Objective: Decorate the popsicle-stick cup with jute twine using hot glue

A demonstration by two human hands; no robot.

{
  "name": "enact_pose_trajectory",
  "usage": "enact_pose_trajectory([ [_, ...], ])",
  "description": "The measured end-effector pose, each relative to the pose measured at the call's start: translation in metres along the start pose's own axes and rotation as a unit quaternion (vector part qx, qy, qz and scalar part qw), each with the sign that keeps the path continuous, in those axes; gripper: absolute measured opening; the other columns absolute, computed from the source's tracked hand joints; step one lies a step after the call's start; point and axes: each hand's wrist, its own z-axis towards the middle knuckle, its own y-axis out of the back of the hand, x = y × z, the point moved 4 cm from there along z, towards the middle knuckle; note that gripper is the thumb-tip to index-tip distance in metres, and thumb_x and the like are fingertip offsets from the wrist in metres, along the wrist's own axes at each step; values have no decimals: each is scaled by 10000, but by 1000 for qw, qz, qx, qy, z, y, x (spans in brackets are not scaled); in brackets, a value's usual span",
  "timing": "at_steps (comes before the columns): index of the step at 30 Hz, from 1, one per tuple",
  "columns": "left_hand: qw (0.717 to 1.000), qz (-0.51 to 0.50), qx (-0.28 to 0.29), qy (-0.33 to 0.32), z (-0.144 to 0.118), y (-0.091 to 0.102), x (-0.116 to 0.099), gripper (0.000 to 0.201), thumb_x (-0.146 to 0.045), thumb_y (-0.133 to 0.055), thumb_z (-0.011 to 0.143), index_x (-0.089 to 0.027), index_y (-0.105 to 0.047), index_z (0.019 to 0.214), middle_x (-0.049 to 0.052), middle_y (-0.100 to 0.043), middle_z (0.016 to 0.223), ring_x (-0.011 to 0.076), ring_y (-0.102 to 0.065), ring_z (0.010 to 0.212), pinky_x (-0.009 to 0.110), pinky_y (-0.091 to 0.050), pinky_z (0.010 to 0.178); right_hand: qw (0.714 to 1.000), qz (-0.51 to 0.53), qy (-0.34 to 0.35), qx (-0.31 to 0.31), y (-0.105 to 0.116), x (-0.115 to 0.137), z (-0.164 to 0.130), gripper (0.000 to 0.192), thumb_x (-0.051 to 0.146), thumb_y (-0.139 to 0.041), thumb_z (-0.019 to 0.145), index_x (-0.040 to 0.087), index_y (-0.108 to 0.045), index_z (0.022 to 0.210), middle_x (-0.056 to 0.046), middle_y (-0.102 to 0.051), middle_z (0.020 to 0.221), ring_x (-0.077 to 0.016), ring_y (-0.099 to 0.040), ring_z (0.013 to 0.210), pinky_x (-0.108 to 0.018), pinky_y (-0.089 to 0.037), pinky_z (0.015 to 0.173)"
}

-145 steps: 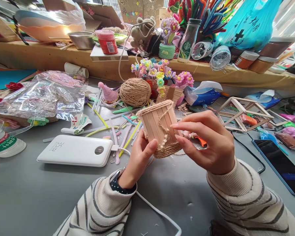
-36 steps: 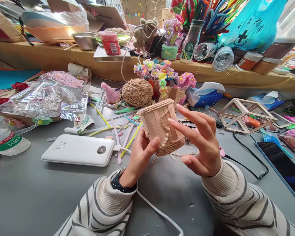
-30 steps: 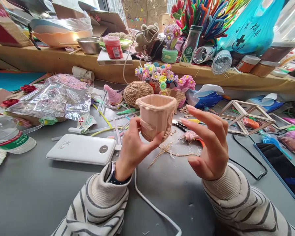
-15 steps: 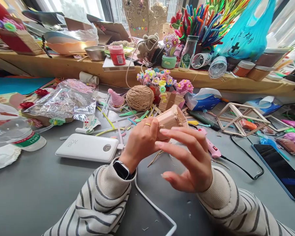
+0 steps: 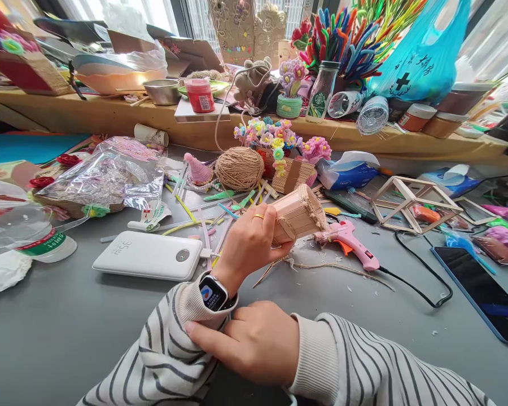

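Observation:
My left hand (image 5: pixel 249 242) is wrapped round a small cup of wooden sticks (image 5: pixel 292 211), tilted with its mouth to the right. Twine runs along the cup's rim. On that wrist sits a smartwatch (image 5: pixel 214 292) with a lit screen. Lower down, my right hand (image 5: pixel 262 341) closes on the striped left sleeve (image 5: pixel 182 332) just below the watch; some of its fingers are hidden under the forearm. To the right of the cup, a pink glue gun (image 5: pixel 355 245) lies on the table with its black cord trailing off.
A white power bank (image 5: pixel 148 255) with a plugged cable lies left. Behind are a ball of twine (image 5: pixel 239 169), glue sticks and crochet flowers (image 5: pixel 275 138). At right are a wooden stick frame (image 5: pixel 415 206) and a phone (image 5: pixel 478 287). A crowded ledge (image 5: pixel 186 127) spans the back.
My right hand has moved from beside the cup down and left onto the left sleeve, and its spread fingers have closed. The watch screen has lit up. The left hand still holds the cup.

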Motion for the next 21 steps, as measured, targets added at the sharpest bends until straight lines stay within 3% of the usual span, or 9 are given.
enact_pose_trajectory([
  [7, 1000, -4, 13, 8, -1, -3, 1, 458, -438, -566, 724, -108, -448, 1018, 166, -639, 918, 279, -629, 835, 373, -514, 695, 999, 31, 1, -38, -5, 3, 6, 255, 190, -355, 885, 164, -546, 1052, 51, -604, 550, -93, -550, 494, -237, -333, 379],
  [9, 1000, -11, 16, 15, -1, -3, 2, 452, -426, -578, 718, -126, -442, 1027, 142, -636, 914, 269, -627, 844, 359, -509, 695, 998, 70, 1, 3, -8, 5, 7, 235, 210, -376, 885, 195, -571, 1015, 60, -648, 619, -75, -586, 570, -215, -369, 411],
  [13, 998, -40, 4, 43, -4, 0, 4, 478, -430, -608, 699, -158, -424, 1046, 108, -625, 908, 250, -625, 835, 332, -496, 677, 976, 163, 2, 145, -16, 10, 4, 208, 260, -432, 858, 266, -595, 987, 108, -696, 790, -40, -611, 692, -177, -399, 460],
  [16, 988, -99, -19, 117, -9, 3, 16, 495, -447, -646, 658, -183, -424, 1013, 58, -605, 843, 214, -612, 747, 302, -480, 613, 968, 177, -22, 175, -18, 9, 2, 251, 287, -452, 843, 270, -582, 1057, 107, -703, 824, -56, -617, 682, -191, -398, 457],
  [19, 947, -212, -65, 233, -17, 6, 39, 435, -430, -668, 644, -193, -438, 928, 25, -557, 802, 168, -566, 672, 281, -460, 581, 973, 174, -44, 141, -15, 1, 1, 308, 319, -463, 846, 252, -552, 1133, 81, -707, 782, -69, -615, 640, -192, -398, 456],
  [21, 881, -324, -125, 321, -25, 6, 58, 375, -446, -662, 664, -206, -440, 847, -3, -515, 752, 143, -540, 658, 258, -446, 569, 977, 176, -58, 103, -9, -8, 2, 285, 325, -461, 854, 231, -568, 1101, 57, -700, 747, -75, -608, 619, -186, -407, 480],
])
